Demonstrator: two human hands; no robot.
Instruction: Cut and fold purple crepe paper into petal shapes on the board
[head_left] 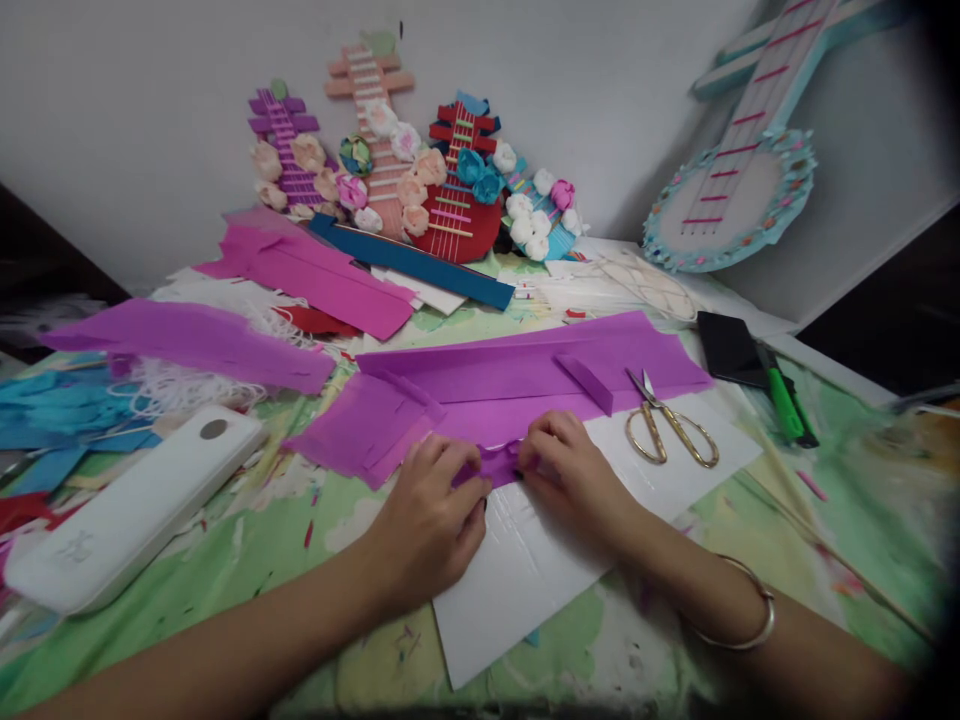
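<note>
A small purple piece of paper [497, 464] is pinched at its two ends between my hands. My left hand [439, 515] is closed on its left end, and my right hand [566, 470] grips the right end, where the edge looks curled. Both hands are over a white board [525, 590]. Just beyond them lie larger purple sheets [495, 375], with a folded purple strip [585, 384] on top. Gold-handled scissors [667, 420] rest with blades parted on the board's right part, beyond my right hand. The fingertips are partly hidden.
A white power bank [135, 510] lies at the left. At the right are a black phone [729, 347] and a green-handled cutter [784, 400]. Decorated paper instruments, including a red one [457, 215], lean on the back wall. Pink paper [315, 275] and white string [187, 385] lie left.
</note>
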